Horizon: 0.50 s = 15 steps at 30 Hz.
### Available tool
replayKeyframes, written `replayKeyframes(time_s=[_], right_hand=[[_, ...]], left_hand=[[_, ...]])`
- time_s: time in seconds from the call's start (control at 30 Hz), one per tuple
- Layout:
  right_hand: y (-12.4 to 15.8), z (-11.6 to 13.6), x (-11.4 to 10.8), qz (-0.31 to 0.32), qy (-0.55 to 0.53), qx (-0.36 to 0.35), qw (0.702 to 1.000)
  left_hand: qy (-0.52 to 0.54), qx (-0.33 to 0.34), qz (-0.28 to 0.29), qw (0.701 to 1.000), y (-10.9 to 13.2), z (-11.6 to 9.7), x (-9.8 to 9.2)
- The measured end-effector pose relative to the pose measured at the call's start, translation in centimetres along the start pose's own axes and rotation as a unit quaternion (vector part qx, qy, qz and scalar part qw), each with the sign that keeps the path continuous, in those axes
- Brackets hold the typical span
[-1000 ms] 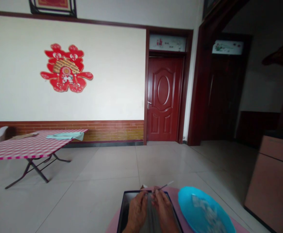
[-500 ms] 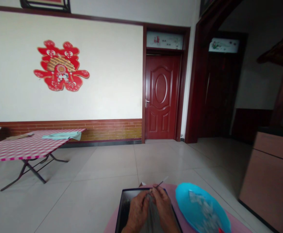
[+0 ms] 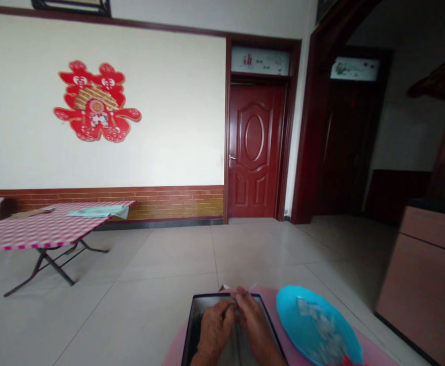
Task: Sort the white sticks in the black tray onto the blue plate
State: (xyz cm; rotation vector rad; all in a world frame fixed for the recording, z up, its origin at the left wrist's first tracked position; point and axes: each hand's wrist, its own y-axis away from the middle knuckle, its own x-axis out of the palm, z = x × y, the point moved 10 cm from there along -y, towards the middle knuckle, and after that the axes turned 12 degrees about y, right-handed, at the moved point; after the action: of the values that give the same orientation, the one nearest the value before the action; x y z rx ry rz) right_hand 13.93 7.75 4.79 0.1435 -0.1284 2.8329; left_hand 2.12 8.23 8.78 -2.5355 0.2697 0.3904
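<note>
My left hand (image 3: pixel 215 326) and my right hand (image 3: pixel 251 317) meet above a dark-rimmed shallow box (image 3: pixel 193 310). Both are closed, fingertips pinched close together. From behind the right fingers pokes the pale tip of a thin stick (image 3: pixel 253 287); the rest of it is hidden by the hand. What the left fingers pinch is too small to make out. Inside the box, below the hands, lie thin greyish strands or rods (image 3: pixel 237 345), partly covered by my wrists. Just right of the box sits a bright blue plate (image 3: pixel 296 333) bearing several small clear packets (image 3: pixel 323 325).
Box and plate rest on a pink round surface (image 3: pixel 270 300). A red thing (image 3: pixel 347 361) shows at the plate's near edge. Far left stands a folding table (image 3: pixel 54 226) with a checked cover and a pale green cloth (image 3: pixel 100 211). At right is a brownish cabinet (image 3: pixel 424 274).
My right hand has turned and its fingers have risen slightly, now covering most of the thin stick that stuck out dark and long before. The left hand has stayed nearly in place.
</note>
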Motion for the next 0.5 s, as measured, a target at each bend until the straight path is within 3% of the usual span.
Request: replayKeyframes(time_s=[0.1, 0.23, 0.5], right_hand=[[-0.6, -0.6, -1.6, -0.047, -0.079, 0.026, 0.995], [-0.8, -1.0, -4.6, -0.151, -0.098, 0.024, 0.983], [-0.7, -0.3, -3.4, -0.117, -0.082, 0.025, 0.989]], left_hand=[[-0.056, -0.012, -0.013, 0.998, 0.1, 0.2, -0.3], [-0.075, 0.030, -0.012, 0.997, 0.2, 0.0, 0.1], [-0.096, 0.108, -0.021, 0.989, 0.9, -0.1, 1.0]])
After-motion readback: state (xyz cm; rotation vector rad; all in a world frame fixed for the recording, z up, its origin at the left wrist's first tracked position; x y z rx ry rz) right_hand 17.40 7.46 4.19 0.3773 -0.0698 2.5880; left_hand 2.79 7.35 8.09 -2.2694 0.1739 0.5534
